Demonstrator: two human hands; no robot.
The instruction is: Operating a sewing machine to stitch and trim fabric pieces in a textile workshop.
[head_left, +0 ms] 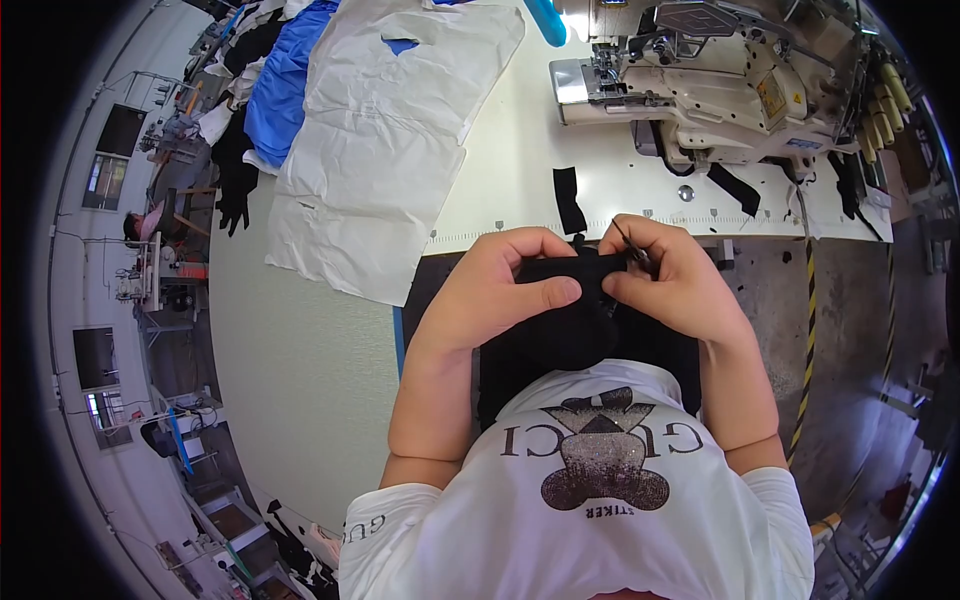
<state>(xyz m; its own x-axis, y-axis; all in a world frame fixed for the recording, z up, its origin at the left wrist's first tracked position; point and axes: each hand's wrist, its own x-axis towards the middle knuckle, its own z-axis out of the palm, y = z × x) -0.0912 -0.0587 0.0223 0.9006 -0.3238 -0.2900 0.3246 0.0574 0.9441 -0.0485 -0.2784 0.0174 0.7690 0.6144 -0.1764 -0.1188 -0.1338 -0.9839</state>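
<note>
Nearside & left of the sewing machine (735, 100), L hand (485, 285) & R hand (685, 280) fingers pinched the black cloth (572, 267), R w/ a dark tool (638, 256) too, prob. trimming; next move likely needed cloth taut.

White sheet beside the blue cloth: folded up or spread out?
Spread out: the white sheet lies broad and creased across the white table.
</note>
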